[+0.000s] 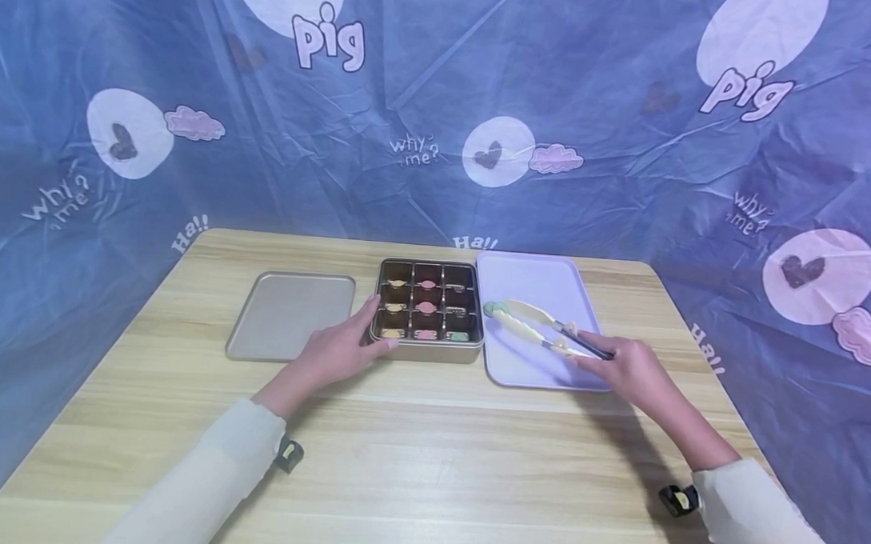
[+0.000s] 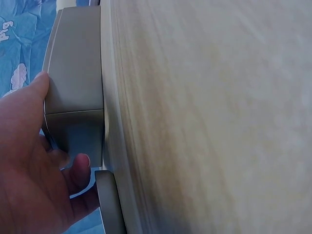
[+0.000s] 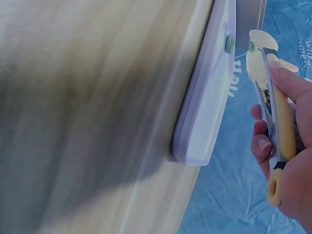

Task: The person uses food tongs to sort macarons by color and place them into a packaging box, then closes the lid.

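A metal tin box (image 1: pixel 436 352) with a dark divided insert stands mid-table. Yellow pieces lie in its left column, pink in the middle, and a green piece (image 1: pixel 458 336) at front right. At the box's front left corner rests my left hand (image 1: pixel 342 345), thumb on the front, extended fingers along the side. My right hand (image 1: pixel 623 367) grips food tongs (image 1: pixel 523 329) with cream tips and metal arms, over the lavender tray (image 1: pixel 529 367). One green piece (image 3: pixel 251 46) sits at the tong tips; another green piece (image 3: pixel 229 44) lies on the tray.
Left of the box lies a flat metal lid (image 1: pixel 282 319), near my left forearm. The tray stands close against the box's right side. A blue printed cloth (image 1: pixel 427 88) hangs behind and around the wooden table (image 1: pixel 400 463).
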